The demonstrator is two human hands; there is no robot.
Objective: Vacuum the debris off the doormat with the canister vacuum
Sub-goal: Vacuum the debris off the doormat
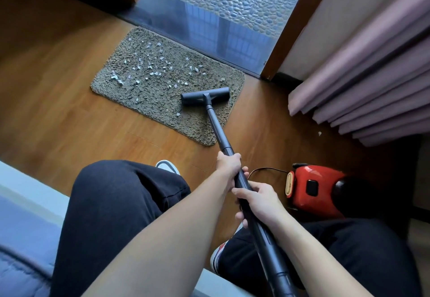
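Observation:
A shaggy grey-brown doormat (139,92) lies on the wooden floor in front of a doorway. Several small white paper scraps (151,68) are scattered over its left and middle parts. The dark vacuum wand (216,127) ends in a T-shaped floor head (204,95) that rests on the mat's right side. My left hand (229,166) grips the wand higher up, and my right hand (258,201) grips it just below. The red canister vacuum (314,189) sits on the floor to the right of my hands.
Pink curtains (372,75) hang at the right, with one scrap (320,133) on the floor beneath them. A dark threshold (209,29) and pebble-tiled floor lie beyond the mat. My knees in dark trousers and a blue bed edge (23,227) fill the near foreground.

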